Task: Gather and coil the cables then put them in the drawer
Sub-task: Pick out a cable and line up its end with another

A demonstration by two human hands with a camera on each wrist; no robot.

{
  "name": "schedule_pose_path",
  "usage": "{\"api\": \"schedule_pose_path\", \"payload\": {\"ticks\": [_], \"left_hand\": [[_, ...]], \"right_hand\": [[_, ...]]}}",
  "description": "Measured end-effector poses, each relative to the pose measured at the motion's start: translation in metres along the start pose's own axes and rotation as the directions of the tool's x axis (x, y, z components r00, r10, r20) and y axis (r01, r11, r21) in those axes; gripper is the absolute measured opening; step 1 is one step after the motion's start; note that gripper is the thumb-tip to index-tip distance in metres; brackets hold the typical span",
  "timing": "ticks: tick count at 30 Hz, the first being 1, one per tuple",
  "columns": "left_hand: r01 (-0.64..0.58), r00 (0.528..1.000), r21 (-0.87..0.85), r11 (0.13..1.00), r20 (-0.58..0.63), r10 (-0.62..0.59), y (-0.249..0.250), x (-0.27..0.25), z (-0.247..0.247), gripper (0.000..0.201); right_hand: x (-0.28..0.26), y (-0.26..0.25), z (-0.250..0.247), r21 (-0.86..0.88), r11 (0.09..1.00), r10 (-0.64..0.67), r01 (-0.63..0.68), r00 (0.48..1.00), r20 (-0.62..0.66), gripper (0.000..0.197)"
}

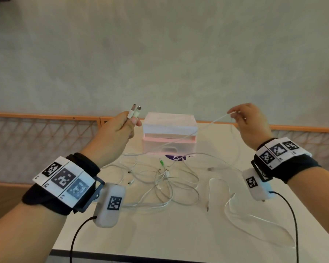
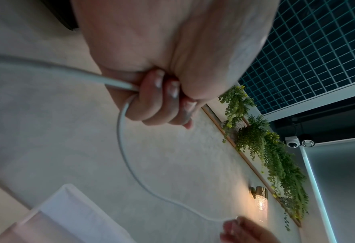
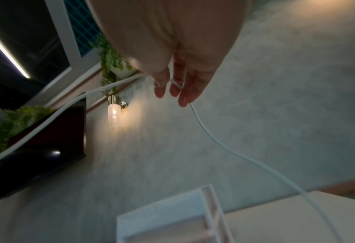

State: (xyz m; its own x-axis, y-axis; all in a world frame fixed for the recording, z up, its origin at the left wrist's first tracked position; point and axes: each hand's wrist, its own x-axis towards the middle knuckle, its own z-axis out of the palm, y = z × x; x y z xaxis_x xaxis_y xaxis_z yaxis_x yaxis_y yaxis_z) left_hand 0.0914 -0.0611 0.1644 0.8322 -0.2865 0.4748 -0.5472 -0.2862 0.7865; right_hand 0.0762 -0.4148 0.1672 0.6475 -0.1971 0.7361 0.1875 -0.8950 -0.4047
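Gripping both plug ends of white cable, L hand fisted; R hand pinching its loop.

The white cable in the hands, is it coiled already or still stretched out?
Stretched out, not coiled. The left hand grips both plugs of the white cable, and the right hand pinches its far bend, one long span between.

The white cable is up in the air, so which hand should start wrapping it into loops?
Probably the right hand. It pinches the white cable partway along, free to carry loops across. The left hand already grips both plugs, so it seems better as the anchor.
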Motion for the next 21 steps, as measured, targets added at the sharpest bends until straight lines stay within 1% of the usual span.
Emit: {"api": "schedule_pose_path", "payload": {"ticks": [2,3,4,5,6,7,8,9,10,11,12,13,15,16,17,18,21], "left_hand": [[0.000,1.000,-0.003,1.000,-0.014,0.000,-0.001,0.000,-0.001,0.029],[-0.001,1.000,0.003,1.000,-0.018,0.001,0.000,-0.001,-0.001,0.028],[-0.001,1.000,0.014,1.000,-0.019,0.001,0.000,-0.001,0.000,0.027],[-0.001,1.000,0.025,1.000,-0.017,0.001,0.001,-0.002,0.001,0.027],[0.001,1.000,0.032,0.999,-0.012,-0.001,0.002,-0.003,0.002,0.026],[0.005,1.000,0.029,1.000,-0.005,-0.005,0.002,-0.004,0.004,0.026],[0.013,1.000,0.018,1.000,0.001,-0.013,0.001,-0.004,0.005,0.026],[0.022,1.000,0.001,1.000,0.007,-0.022,0.001,-0.003,0.007,0.026],[0.028,1.000,-0.015,0.999,0.013,-0.028,0.001,-0.003,0.009,0.026],[0.029,0.999,-0.026,0.999,0.026,-0.029,0.001,-0.002,0.012,0.026],[0.027,0.998,-0.027,0.999,0.050,-0.025,0.001,-0.002,0.015,0.027],[0.025,0.997,-0.023,0.999,0.080,-0.023,0.001,-0.001,0.019,0.027],[0.032,0.989,-0.022,0.999,0.142,-0.029,0.002,-0.002,0.028,0.027],[0.032,0.985,-0.020,0.999,0.169,-0.028,0.002,-0.002,0.032,0.027],[0.028,0.981,-0.012,1.000,0.190,-0.025,0.002,-0.003,0.036,0.027],[0.025,0.978,-0.001,1.000,0.206,-0.025,0.001,-0.003,0.039,0.028],[0.034,0.972,0.016,0.999,0.234,-0.036,0.001,-0.002,0.043,0.027]], "right_hand": [[-0.012,0.015,0.004,-0.054,0.996,0.079,-0.074,0.992,0.094,0.017],[-0.019,0.022,0.006,-0.057,0.990,0.134,-0.126,0.977,0.167,0.014],[-0.027,0.027,0.008,-0.064,0.983,0.183,-0.172,0.947,0.263,0.015],[-0.035,0.030,0.009,-0.077,0.976,0.219,-0.206,0.901,0.374,0.015],[-0.041,0.030,0.009,-0.102,0.968,0.249,-0.228,0.836,0.489,0.012],[-0.047,0.028,0.009,-0.120,0.959,0.276,-0.256,0.754,0.596,0.012],[-0.051,0.024,0.009,-0.147,0.940,0.322,-0.309,0.652,0.687,0.023],[-0.054,0.021,0.010,-0.182,0.902,0.383,-0.391,0.533,0.755,0.034],[-0.055,0.019,0.011,-0.227,0.853,0.442,-0.470,0.417,0.795,0.043],[-0.056,0.021,0.013,-0.269,0.818,0.483,-0.508,0.354,0.801,0.049],[-0.056,0.024,0.015,-0.306,0.811,0.510,-0.499,0.346,0.787,0.049],[-0.056,0.028,0.019,-0.358,0.823,0.531,-0.441,0.374,0.760,0.046],[-0.059,0.039,0.026,-0.499,0.841,0.536,-0.210,0.452,0.713,0.041],[-0.061,0.045,0.031,-0.567,0.818,0.536,-0.095,0.481,0.693,0.042],[-0.063,0.054,0.037,-0.614,0.789,0.543,-0.030,0.501,0.674,0.045],[-0.067,0.063,0.042,-0.639,0.769,0.558,-0.017,0.504,0.659,0.049],[-0.074,0.089,0.055,-0.678,0.734,0.606,-0.041,0.492,0.625,0.062]]}}
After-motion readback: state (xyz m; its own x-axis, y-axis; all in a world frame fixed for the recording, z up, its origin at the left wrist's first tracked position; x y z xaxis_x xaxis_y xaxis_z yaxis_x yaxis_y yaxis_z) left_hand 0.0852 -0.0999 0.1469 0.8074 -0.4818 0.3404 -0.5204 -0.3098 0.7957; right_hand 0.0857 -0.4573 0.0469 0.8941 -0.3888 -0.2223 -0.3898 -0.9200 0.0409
